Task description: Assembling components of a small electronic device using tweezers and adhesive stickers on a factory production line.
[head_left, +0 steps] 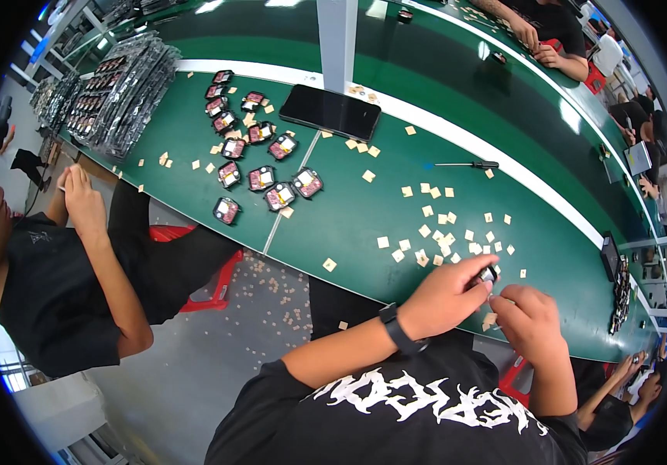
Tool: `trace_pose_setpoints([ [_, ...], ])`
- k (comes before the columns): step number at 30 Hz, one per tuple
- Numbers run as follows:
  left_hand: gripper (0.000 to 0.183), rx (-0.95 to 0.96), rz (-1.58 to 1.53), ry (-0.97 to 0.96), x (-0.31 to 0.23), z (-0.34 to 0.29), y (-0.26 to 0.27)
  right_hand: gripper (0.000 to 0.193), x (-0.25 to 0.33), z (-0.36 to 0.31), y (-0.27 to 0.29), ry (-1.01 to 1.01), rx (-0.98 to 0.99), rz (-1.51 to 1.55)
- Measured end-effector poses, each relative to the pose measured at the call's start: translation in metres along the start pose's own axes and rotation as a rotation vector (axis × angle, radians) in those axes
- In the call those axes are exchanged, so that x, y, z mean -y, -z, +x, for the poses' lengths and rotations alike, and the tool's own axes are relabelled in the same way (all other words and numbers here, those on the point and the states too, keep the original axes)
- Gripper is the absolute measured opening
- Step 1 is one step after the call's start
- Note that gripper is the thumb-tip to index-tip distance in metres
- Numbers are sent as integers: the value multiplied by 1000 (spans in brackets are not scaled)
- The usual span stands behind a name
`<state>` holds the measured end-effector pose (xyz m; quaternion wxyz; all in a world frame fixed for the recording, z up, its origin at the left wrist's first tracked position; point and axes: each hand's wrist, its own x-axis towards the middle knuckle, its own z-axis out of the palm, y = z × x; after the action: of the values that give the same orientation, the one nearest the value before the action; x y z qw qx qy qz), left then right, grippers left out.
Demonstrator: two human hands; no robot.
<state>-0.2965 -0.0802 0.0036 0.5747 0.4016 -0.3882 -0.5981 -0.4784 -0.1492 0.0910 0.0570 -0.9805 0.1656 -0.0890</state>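
My left hand, with a black band on its wrist, is closed around a small black device; my fingers cover much of it. Close beside it, my right hand is pinched, its fingertips near the device's lower edge. Whatever those fingers hold is too small and hidden to name. Small pale square pieces lie scattered over the green table just beyond my hands. Farther left sit several black modules with dark red and white faces, loosely grouped.
A black phone lies near the white rail. To its right is a screwdriver. Stacked trays of parts stand at the far left. A co-worker sits at my left; red stools stand below the table edge.
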Motion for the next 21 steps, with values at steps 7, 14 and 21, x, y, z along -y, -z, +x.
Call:
trace_pose_setpoints([
  [7, 43, -864, 416, -328, -71, -47, 152, 20, -25, -50, -4, -531, -309, 102],
  [14, 47, -1231, 1068, -23, -108, -153, 374, 14, -103, -159, -28, -1067, -236, -101],
  [21, 41, -1263, 1513, 12, -114, -102, 319, 15, -171, -290, -27, -1467, -580, -411],
])
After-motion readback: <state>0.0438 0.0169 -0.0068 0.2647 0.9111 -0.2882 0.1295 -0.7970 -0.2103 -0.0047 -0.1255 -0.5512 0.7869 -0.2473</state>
